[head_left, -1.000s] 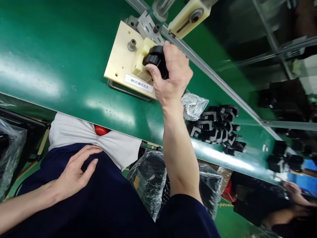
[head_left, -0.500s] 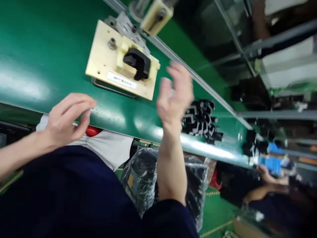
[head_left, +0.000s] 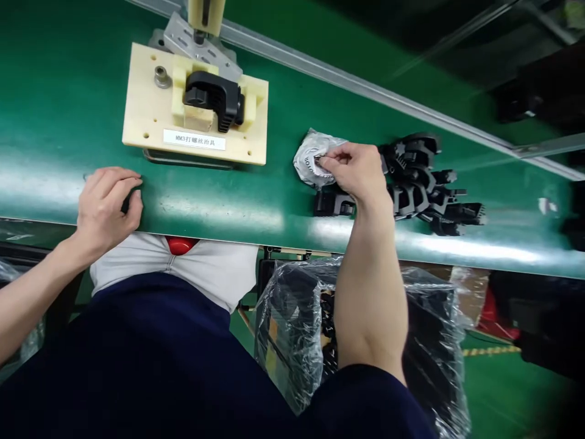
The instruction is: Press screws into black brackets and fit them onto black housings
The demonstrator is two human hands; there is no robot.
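A cream jig plate (head_left: 150,116) with a white label lies on the green bench (head_left: 64,73). A black plastic part (head_left: 214,97) sits in its cream cradle. My right hand (head_left: 359,174) rests to the right of the jig, its fingertips pinched into a small crumpled clear bag (head_left: 311,155). Just beyond that hand lies a pile of several black plastic parts (head_left: 425,183). My left hand (head_left: 107,204) rests at the bench's near edge, fingers curled over something small and dark that I cannot make out.
A metal rail (head_left: 365,91) runs along the far side of the bench. A grey bracket and a cream tool (head_left: 203,24) stand behind the jig. Below the bench edge hangs a plastic-wrapped load of dark parts (head_left: 297,329). A red button (head_left: 180,245) shows under the edge.
My right hand let go of the black part on the jig and moved right to the small bag. My left hand rose from my lap to the bench edge.
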